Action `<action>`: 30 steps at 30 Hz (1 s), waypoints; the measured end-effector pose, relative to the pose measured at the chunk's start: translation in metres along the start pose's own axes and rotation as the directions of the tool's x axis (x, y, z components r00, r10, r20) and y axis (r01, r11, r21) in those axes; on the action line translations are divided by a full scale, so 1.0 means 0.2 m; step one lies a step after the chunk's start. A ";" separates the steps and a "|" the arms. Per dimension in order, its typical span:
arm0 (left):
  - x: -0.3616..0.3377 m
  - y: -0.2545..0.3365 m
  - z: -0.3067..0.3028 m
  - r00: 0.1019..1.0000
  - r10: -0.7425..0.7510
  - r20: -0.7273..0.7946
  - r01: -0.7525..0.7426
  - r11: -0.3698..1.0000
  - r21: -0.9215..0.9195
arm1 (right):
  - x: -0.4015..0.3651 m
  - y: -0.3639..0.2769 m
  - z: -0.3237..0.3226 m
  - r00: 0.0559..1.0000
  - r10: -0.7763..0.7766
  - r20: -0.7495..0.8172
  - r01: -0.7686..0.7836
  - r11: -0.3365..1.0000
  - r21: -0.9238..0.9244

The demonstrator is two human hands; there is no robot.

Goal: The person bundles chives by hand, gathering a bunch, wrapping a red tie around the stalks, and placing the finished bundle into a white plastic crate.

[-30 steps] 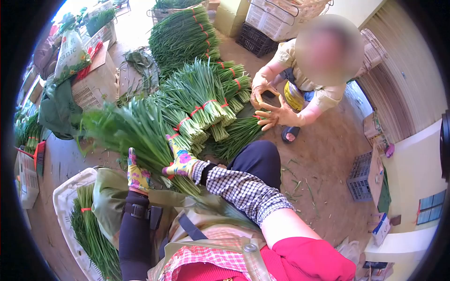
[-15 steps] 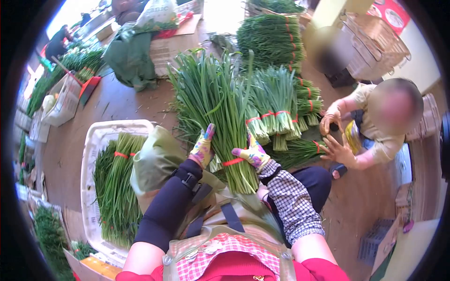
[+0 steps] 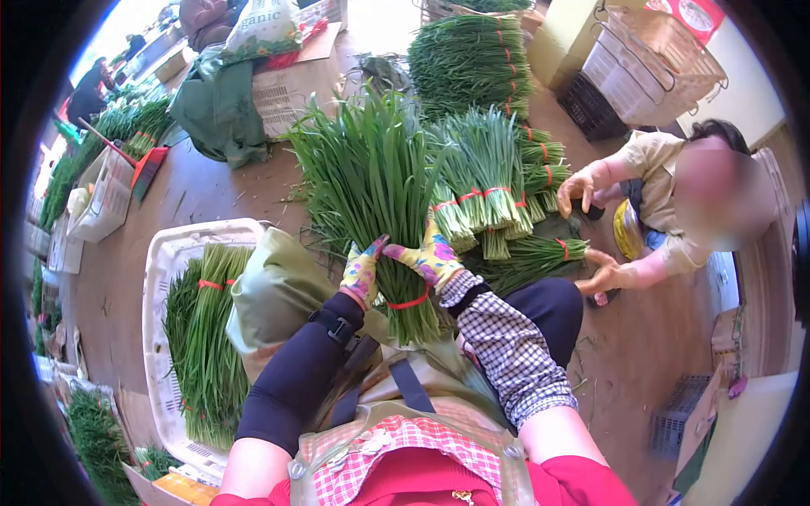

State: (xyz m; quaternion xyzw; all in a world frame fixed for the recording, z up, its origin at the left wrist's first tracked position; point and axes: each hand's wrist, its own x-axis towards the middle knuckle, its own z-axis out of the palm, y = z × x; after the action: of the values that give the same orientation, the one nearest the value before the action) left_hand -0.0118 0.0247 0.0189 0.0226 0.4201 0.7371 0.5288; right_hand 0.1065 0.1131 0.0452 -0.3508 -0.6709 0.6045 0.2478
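Note:
A large bunch of garlic chives (image 3: 367, 173) stands nearly upright over my lap, leaves up and pale stalks down. My left hand (image 3: 363, 277), in a flowered glove, is closed round its left side. On the other side my right hand (image 3: 432, 257), gloved alike, grips the bunch with its thumb across the front, near the left thumb. Below both hands a red band (image 3: 410, 303) circles the stalks. Just beyond are banded chive bundles (image 3: 481, 198) lying in a pile, and one more banded bundle (image 3: 536, 255) lies on the floor to the right.
On my left sits a white plastic crate (image 3: 156, 337) with banded chives in it. A co-worker (image 3: 666, 202) crouches at right, hands near the floor bundle. A tall chive stack (image 3: 468, 67), a dark crate (image 3: 591, 105) and a red dustpan (image 3: 150, 173) stand farther off.
The bunch has turned more upright and shifted slightly left. My right hand has moved up, above the red band, with its thumb now across the stalks. The co-worker's hands have moved apart.

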 end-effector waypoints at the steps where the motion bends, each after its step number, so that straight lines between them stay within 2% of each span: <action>1: 0.00 -0.02 0.00 1.000 0.007 0.005 -0.007 1.000 0.012 | 0.00 -0.02 0.00 1.000 0.000 -0.020 0.000 1.000 0.014; 5: -0.01 -0.01 0.01 1.000 0.012 0.004 -0.012 1.000 -0.015 | -0.02 -0.10 -0.04 0.993 0.006 -0.122 0.005 0.996 0.088; 6: -0.02 0.01 0.03 1.000 0.004 0.003 -0.004 0.999 -0.040 | 0.01 -0.01 -0.03 0.981 -0.024 -0.193 0.025 1.000 0.005; 9: -0.03 0.03 0.02 0.997 -0.073 0.005 0.073 0.996 -0.059 | 0.05 0.05 -0.07 0.993 0.049 -0.110 -0.027 0.981 0.192; 10: -0.03 0.03 0.02 0.997 -0.071 0.023 0.072 0.995 -0.062 | 0.06 0.05 -0.06 0.989 0.055 -0.140 -0.032 0.987 0.160; 13: -0.03 0.05 0.01 0.989 -0.135 0.057 0.139 0.988 -0.063 | 0.03 0.04 -0.07 0.992 0.039 -0.122 -0.010 0.972 0.234; 14: -0.03 0.04 0.00 0.991 -0.116 0.063 0.119 0.992 -0.042 | 0.04 0.07 -0.08 0.991 0.062 -0.116 -0.029 0.963 0.267; 17: 0.03 0.00 -0.07 0.996 -0.049 0.080 0.048 0.999 0.010 | 0.07 0.09 -0.08 0.985 0.108 -0.132 -0.082 0.979 0.186; 19: 0.06 -0.04 -0.10 0.995 0.001 0.096 -0.003 1.000 0.027 | 0.01 -0.02 -0.06 0.964 0.089 -0.250 -0.084 0.996 0.032; 20: 0.02 -0.01 -0.05 0.997 -0.021 0.078 0.018 0.999 0.045 | -0.02 -0.08 -0.06 0.944 0.075 -0.320 -0.096 0.994 -0.051; 21: -0.02 0.01 0.01 0.997 -0.050 0.065 0.046 0.997 0.062 | 0.10 0.21 -0.08 0.961 -0.060 -0.271 0.050 0.998 -0.043; 22: 0.01 0.00 -0.02 0.991 -0.057 0.122 0.054 0.998 0.025 | 0.13 0.29 -0.08 0.964 -0.050 -0.262 0.057 0.998 0.019; 24: 0.03 -0.01 -0.05 0.994 -0.049 0.098 0.044 0.998 0.046 | 0.11 0.25 -0.08 0.976 -0.007 -0.216 0.039 0.988 0.148; 26: 0.05 -0.03 -0.07 0.996 -0.044 0.072 0.038 0.995 0.088 | 0.04 0.05 -0.08 0.988 0.055 -0.143 -0.014 0.963 0.271; 29: 0.02 0.00 -0.03 0.999 -0.027 0.042 0.022 0.995 0.101 | 0.05 0.08 -0.08 0.984 0.106 -0.143 -0.067 0.965 0.255; 30: 0.00 0.01 -0.01 0.999 -0.020 0.045 0.015 0.994 0.106 | 0.05 0.09 -0.07 0.984 0.083 -0.159 -0.041 0.967 0.253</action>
State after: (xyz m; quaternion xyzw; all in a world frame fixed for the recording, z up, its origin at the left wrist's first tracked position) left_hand -0.0156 0.0233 0.0183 0.0641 0.4465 0.7085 0.5427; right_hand 0.1145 0.1303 0.0292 -0.3875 -0.5553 0.6595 0.3264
